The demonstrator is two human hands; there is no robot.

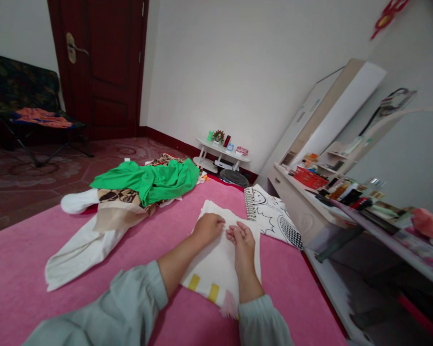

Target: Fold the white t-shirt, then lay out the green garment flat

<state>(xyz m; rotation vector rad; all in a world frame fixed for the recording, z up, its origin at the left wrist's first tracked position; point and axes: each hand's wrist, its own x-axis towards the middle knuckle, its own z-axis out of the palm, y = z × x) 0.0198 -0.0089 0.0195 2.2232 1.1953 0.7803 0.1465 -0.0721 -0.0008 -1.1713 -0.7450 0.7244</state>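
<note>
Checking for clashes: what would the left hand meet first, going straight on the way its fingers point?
Probably the right hand, across a narrow gap from the left hand, over the white garment; depth is unclear.

No text, brand, number or sign can be read. Any print on the bottles along the surface at right is too small and blurred, as are the small patches on the tall white unit at far right.
</note>
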